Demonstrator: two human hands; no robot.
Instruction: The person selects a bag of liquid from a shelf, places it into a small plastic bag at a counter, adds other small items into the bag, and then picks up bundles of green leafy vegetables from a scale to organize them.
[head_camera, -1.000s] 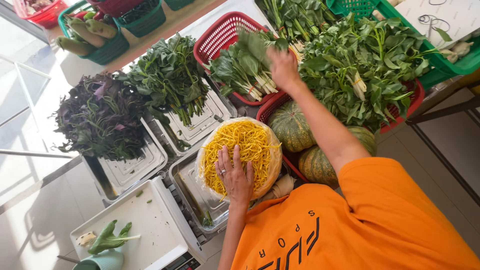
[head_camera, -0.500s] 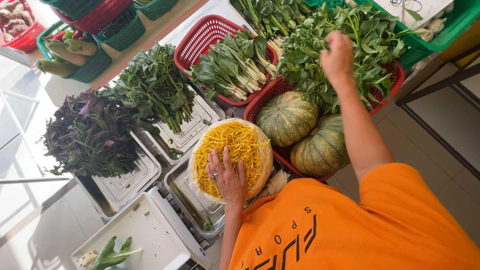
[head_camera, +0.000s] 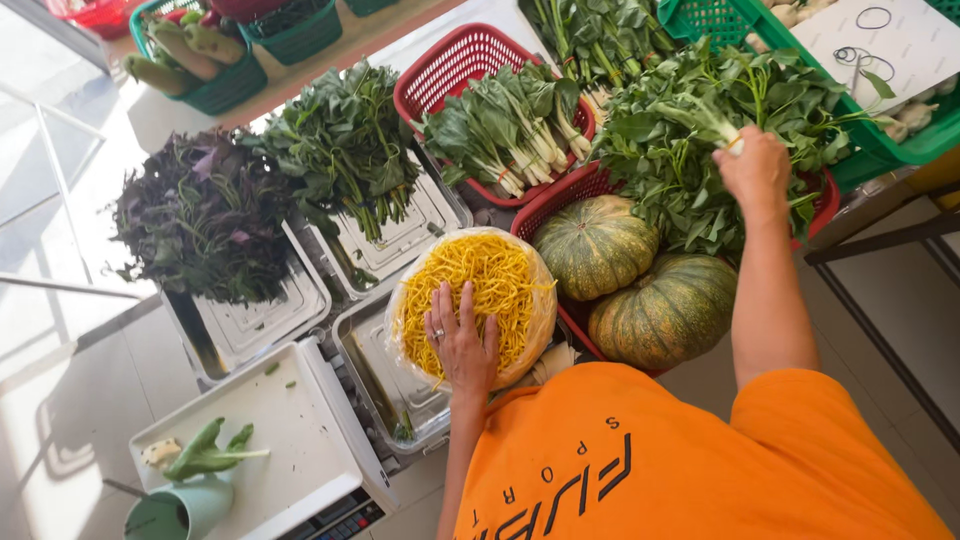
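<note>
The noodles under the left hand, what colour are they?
Bright yellow noodles, in a clear bag; the head view shows them.

Your view is bright with daylight pouring in from the left — the pale floor (head_camera: 60, 250) there is nearly washed out, crossed by thin shadow lines. The greens and pumpkins (head_camera: 600, 245) stay sharp and evenly lit — straight edges lean slightly at the frame's corners.

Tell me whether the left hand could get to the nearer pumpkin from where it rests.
Probably yes: the left hand lies flat on the bag of yellow noodles, and the nearer pumpkin sits just beside that bag, its top uncovered.
</note>
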